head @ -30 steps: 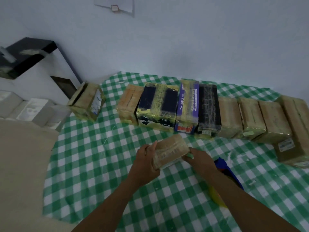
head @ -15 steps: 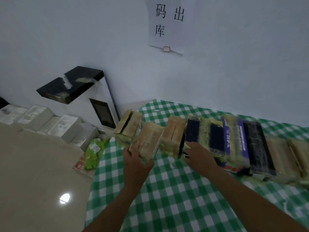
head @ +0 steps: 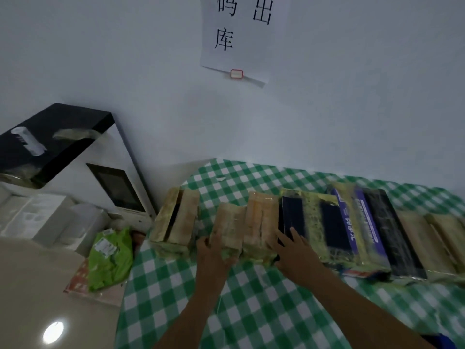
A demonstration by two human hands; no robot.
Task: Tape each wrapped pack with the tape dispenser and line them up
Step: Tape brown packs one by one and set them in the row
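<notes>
While the left hand [head: 214, 255] grips the near end of a tan wrapped pack [head: 230, 227] touching a row of packs [head: 377, 230] on green checked cloth [head: 251, 311], the right hand [head: 299, 258] lies flat, fingers straight, on a dark pack [head: 334, 222]. The row's right end runs out of view.

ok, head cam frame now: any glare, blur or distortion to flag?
Head view: dim, flat, bluish light with faint shadows only; one blown-out light spot on the glossy floor; wide-angle bending toward the edges; the paper sign reads sharp, while the left hand on the tan pack, the right hand and the far-right packs look soft and smeared.
</notes>
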